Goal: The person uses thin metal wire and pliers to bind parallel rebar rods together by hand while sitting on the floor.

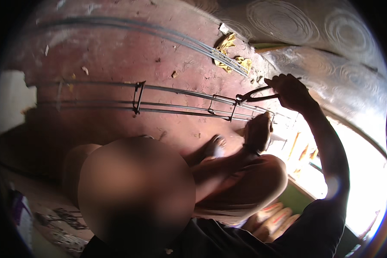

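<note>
A long rebar cage (172, 89) of thin steel rods runs left to right just above the floor, with square stirrups (137, 98) around its rods. My right hand (288, 91) is closed around the handles of dark pincers (254, 94). Their jaws meet the cage at the upper corner of a stirrup. Lower down, my left hand (258, 132) is closed at the cage's right part, by the lower rods. Its fingers lie in shadow, and the exact rod in them is hard to make out.
Several loose steel rods (159, 31) lie farther off on the reddish floor (103, 56). Crumpled yellow wrapping (224, 45) is near their right end. A metal sheet with circular marks (284, 21) stands along the far right. Bright light comes through an opening at right.
</note>
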